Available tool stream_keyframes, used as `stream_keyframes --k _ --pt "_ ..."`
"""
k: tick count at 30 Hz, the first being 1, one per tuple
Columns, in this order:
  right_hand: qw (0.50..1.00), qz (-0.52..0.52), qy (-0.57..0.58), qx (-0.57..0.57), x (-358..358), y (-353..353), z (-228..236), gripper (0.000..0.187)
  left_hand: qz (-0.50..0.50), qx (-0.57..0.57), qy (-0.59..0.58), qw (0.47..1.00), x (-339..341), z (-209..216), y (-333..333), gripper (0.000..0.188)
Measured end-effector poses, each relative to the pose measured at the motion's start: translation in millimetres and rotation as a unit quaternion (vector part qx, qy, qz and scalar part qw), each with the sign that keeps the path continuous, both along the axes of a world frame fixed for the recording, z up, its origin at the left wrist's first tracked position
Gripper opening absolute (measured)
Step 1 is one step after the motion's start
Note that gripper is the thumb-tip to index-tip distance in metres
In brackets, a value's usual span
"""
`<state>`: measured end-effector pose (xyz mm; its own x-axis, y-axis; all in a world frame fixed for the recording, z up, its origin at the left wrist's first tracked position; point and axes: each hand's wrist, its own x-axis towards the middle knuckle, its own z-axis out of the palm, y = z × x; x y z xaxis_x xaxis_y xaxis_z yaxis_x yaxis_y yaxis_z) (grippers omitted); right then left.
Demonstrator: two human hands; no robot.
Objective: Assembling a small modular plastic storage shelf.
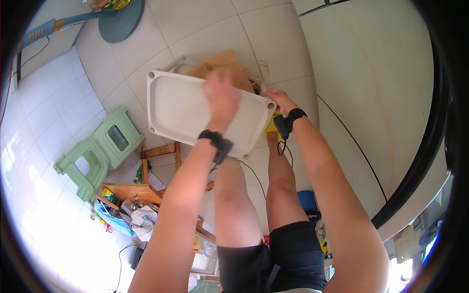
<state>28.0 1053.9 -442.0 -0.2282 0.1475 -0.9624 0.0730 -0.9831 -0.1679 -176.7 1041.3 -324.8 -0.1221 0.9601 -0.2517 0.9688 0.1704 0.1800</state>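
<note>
A cream plastic shelf rack with round holes at its corners is tilted in front of my legs. My right hand has its fingers closed around the rack's right corner. Over the far edge of its top panel is my left hand, smeared by motion, so its fingers cannot be made out. Just beyond that edge sits a brown paper bag with a thin looped handle, partly hidden by the rack and my left hand. Each wrist wears a black strap with a small dark box.
Two pale green plastic stools stand by the white tiled wall at left. Near them is a wooden stand with cluttered items. A pale cabinet panel rises at right. A round blue-grey base lies at far left.
</note>
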Motion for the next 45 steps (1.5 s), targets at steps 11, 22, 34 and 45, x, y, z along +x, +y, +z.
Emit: stream_keyframes --k 11,22,34,45 --pt "0.997 -0.071 -0.028 -0.010 -10 -8 13 0.017 0.309 -0.157 -0.126 0.930 -294 -28 -70 0.070" --pt "0.942 -0.330 0.026 -0.051 11 -30 32 0.060 0.171 0.050 -0.023 0.984 -229 39 -80 0.036" --pt "0.924 -0.050 -0.319 0.205 -53 -68 84 0.069 0.187 0.005 0.041 0.981 -231 80 -86 0.023" --pt "0.932 -0.050 -0.232 0.275 -41 -73 114 0.064 0.178 -0.010 0.079 0.981 -232 111 -65 0.024"
